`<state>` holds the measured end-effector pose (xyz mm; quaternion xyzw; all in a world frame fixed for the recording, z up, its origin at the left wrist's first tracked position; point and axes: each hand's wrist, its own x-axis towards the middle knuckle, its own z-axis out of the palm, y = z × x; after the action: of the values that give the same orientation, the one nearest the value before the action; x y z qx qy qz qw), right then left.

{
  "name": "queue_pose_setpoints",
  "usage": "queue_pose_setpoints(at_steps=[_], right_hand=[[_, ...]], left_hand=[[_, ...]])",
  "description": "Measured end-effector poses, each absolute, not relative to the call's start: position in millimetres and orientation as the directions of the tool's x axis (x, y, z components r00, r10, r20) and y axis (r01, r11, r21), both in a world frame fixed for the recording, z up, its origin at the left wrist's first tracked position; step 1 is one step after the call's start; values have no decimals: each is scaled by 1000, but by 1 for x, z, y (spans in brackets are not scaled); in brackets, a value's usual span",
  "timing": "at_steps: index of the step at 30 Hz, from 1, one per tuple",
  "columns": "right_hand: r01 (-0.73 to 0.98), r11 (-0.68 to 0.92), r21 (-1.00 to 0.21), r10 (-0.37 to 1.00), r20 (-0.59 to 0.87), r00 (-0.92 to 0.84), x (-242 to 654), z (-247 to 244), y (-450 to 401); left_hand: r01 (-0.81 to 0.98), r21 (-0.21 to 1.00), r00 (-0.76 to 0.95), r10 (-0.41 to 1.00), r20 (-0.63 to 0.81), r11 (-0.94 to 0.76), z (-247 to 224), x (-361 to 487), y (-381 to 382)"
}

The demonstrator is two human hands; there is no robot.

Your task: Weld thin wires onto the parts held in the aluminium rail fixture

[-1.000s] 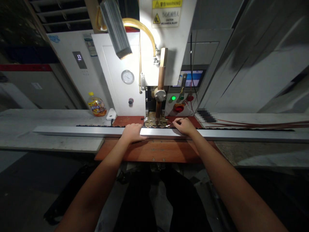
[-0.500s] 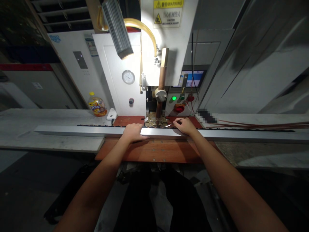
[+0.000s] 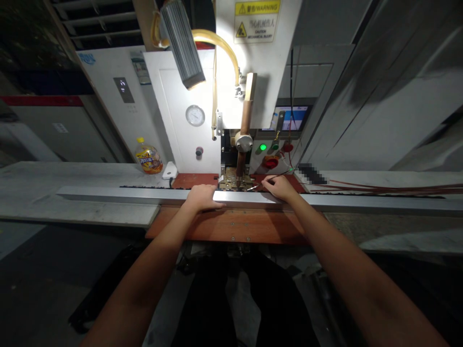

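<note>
A long silver metal bar [image 3: 119,194] lies crosswise at the front of a machine, with a dark toothed strip [image 3: 354,194] running along its far edge. My left hand [image 3: 201,196] is wrapped over the bar, thumb on the near side and fingers on top, left of the copper-coloured electrode rod [image 3: 240,166]. Just right of that rod, my right hand [image 3: 280,186] pinches a thin wire-like piece [image 3: 254,187] whose bright end points at the small metal fixture [image 3: 231,179] under the rod. The exact kind of the thin piece is too small to make out.
Below the bar is a reddish-brown board [image 3: 217,226]. A bottle of orange liquid [image 3: 149,158] and a white device [image 3: 170,170] stand left. Red buttons [image 3: 270,162] and a screen [image 3: 294,118] are right, and brown cables [image 3: 390,188] cross the right-hand table.
The whole view has shifted slightly, so things appear a little farther right. Both hands keep almost the same place on the bar and the thin piece.
</note>
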<state>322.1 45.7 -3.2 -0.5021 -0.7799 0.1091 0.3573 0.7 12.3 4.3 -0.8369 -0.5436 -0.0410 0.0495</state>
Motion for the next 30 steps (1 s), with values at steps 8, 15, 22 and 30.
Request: queue_pose_setpoints(at_steps=[8,15,22,30], right_hand=[[683,455,-571,873,438,-215,318,3,47],[678,470,-566,858,472,-201,301,3,47],[747,428,-509,871,453,-190,291,2,50],[776,428,-463,884,394,-252,288,2,50]], left_hand=[[914,-60,406,903,139,-401,2,-1,13],[912,-60,411,901,137,-406,1,-1,14],[914,-47,406,906,120,-404,2,0,13],[917,-37,399,912,99,-397,5,0,12]])
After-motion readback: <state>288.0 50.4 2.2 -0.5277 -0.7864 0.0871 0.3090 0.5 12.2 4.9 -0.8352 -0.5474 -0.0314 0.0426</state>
